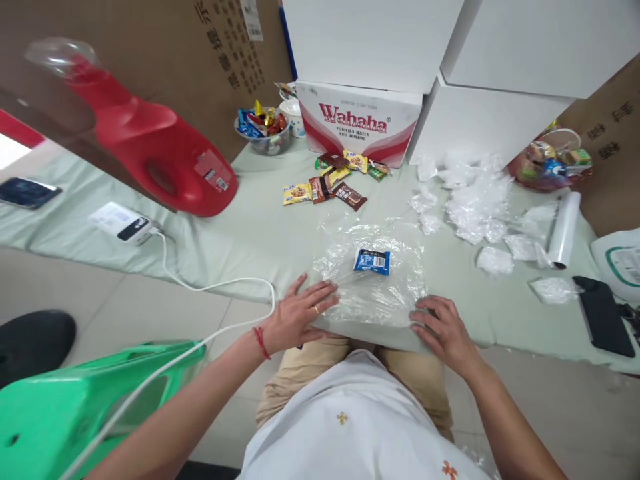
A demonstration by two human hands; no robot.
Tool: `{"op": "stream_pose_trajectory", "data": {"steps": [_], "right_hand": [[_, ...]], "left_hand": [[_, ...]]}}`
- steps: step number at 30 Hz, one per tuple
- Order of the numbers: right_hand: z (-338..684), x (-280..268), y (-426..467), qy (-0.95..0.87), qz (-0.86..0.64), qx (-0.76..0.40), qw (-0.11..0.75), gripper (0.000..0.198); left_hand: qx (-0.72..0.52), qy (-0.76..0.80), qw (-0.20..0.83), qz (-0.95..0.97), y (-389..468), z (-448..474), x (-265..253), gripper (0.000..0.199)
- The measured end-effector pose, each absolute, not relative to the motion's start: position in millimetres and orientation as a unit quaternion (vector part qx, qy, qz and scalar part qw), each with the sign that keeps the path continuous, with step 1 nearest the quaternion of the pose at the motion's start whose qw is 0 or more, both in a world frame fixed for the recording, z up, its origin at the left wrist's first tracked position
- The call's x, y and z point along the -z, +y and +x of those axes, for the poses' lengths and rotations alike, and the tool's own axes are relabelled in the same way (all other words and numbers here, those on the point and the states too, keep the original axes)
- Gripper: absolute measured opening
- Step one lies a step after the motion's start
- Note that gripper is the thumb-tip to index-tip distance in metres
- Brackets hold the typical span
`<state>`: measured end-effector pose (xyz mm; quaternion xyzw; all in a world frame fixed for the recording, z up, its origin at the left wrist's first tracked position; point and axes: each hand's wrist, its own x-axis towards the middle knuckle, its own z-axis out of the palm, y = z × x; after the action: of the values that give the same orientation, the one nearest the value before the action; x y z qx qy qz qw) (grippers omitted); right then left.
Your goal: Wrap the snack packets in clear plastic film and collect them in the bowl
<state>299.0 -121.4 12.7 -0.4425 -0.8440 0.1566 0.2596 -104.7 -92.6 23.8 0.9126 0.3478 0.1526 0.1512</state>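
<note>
A sheet of clear plastic wrap (345, 293) lies spread on the table in front of me, wrinkled and glossy. On its middle rests a small blue snack packet (373, 262). My left hand (300, 312) lies fairly flat at the wrap's left near corner, fingers outstretched and touching it. At the right near corner, my right hand (443, 330) touches the wrap's edge with bent fingers that are apart. Beyond the wrap are several loose packets, among them a yellow packet (297, 194) and a brown cocoa packet (351, 195).
Crumpled plastic bundles (477, 200) and a plastic wrap roll (564, 230) lie right, near a black phone (605, 317). A candy bowl (265, 141) and a Wahaha carton (360, 123) stand behind. Left are a red jug (165, 160) and a power bank (120, 222) with a white cable.
</note>
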Motion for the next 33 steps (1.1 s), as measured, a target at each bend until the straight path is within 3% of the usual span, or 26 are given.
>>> {"op": "stream_pose_trajectory", "data": {"steps": [3,7,12,17,22,26,30,33], "right_hand": [[297.9,-14.3,-116.4,-0.838,-0.437,-0.173,0.278,0.017],[301.5,-28.2,-105.9,-0.81,-0.436,-0.24,0.31,0.012],[295.4,-54.6,-69.7,-0.707,-0.516,-0.344,0.342,0.025],[280.1,-63.7,-10.4,-0.625,-0.586,-0.375,0.354,0.035],[272.5,-46.6,34.9,-0.641,-0.665,-0.282,0.259,0.027],[272.0,-40.3,44.3,-0.701,-0.684,-0.141,0.145,0.028],[265.7,-53.6,55.0,-0.749,-0.632,-0.037,0.194,0.035],[243.8,-63.5,79.2,-0.808,-0.552,-0.047,0.203,0.041]], "left_hand": [[-0.2,0.395,0.139,0.886,-104.7,-115.8,-6.3,0.033],[-0.296,0.432,0.176,0.834,-105.7,-116.7,-7.2,0.02],[-0.34,0.544,0.241,0.728,-79.3,-102.3,-24.2,0.023],[-0.358,0.645,0.282,0.614,-29.7,-86.4,-35.0,0.03],[-0.321,0.676,0.275,0.604,17.3,-74.7,-25.8,0.023],[-0.331,0.688,0.185,0.618,34.0,-75.8,-23.6,0.02],[-0.422,0.68,0.03,0.599,16.9,-70.6,-43.0,0.027],[-0.426,0.595,0.012,0.681,-8.5,-46.8,-58.7,0.031]]}}
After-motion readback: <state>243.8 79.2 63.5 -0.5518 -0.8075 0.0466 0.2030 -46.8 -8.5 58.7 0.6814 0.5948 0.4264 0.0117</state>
